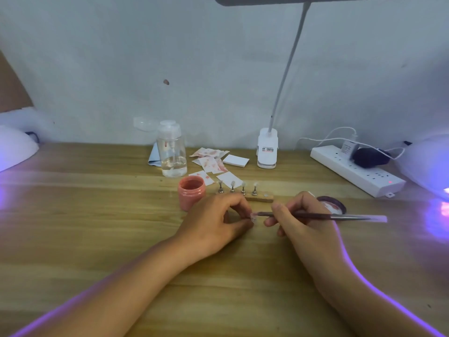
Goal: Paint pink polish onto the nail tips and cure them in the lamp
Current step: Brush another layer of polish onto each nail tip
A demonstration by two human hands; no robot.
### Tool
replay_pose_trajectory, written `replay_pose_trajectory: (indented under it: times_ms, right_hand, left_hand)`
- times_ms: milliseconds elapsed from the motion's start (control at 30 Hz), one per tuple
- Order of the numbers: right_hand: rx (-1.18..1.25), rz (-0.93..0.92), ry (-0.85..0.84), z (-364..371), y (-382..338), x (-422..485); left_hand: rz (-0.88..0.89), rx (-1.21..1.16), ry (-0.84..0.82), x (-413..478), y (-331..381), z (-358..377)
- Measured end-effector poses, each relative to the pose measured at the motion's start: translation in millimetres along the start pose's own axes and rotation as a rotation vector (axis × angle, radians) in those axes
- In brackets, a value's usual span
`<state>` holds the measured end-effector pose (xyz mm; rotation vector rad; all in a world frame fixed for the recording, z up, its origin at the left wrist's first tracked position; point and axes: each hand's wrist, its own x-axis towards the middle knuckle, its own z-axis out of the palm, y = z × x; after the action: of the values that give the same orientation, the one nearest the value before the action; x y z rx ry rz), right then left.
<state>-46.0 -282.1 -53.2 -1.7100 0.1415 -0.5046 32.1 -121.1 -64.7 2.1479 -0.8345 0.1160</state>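
My left hand (218, 220) pinches a small clear nail tip (253, 217) on its stand just above the wooden table. My right hand (301, 222) grips a thin brush (323, 216), and the brush end touches the nail tip. Behind my hands a wooden strip (261, 198) carries several metal stands with nail tips (238, 187). An open pink polish jar (191, 192) stands left of the strip, and its lid (334, 206) lies behind my right hand. A curing lamp (427, 164) glows purple at the right edge; another lamp (14, 147) sits at the far left.
A clear pump bottle (171, 154) and pink-stained paper wipes (211, 164) lie at the back. A white desk lamp base (267, 149) stands by the wall. A white power strip (357, 171) with plugs runs along the right.
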Motion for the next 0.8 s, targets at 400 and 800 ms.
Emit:
replay_pose_trajectory:
  times_ms: [400,800]
  right_hand:
    - [0.160,-0.086,0.139,-4.4,-6.5,1.0]
    - [0.132,0.018,-0.053,-6.4,-5.4,0.9]
  left_hand:
    - [-0.037,-0.082,-0.032,0.6,1.5,-2.1]
    - [-0.030,-0.142,-0.064,2.1,0.5,-3.8]
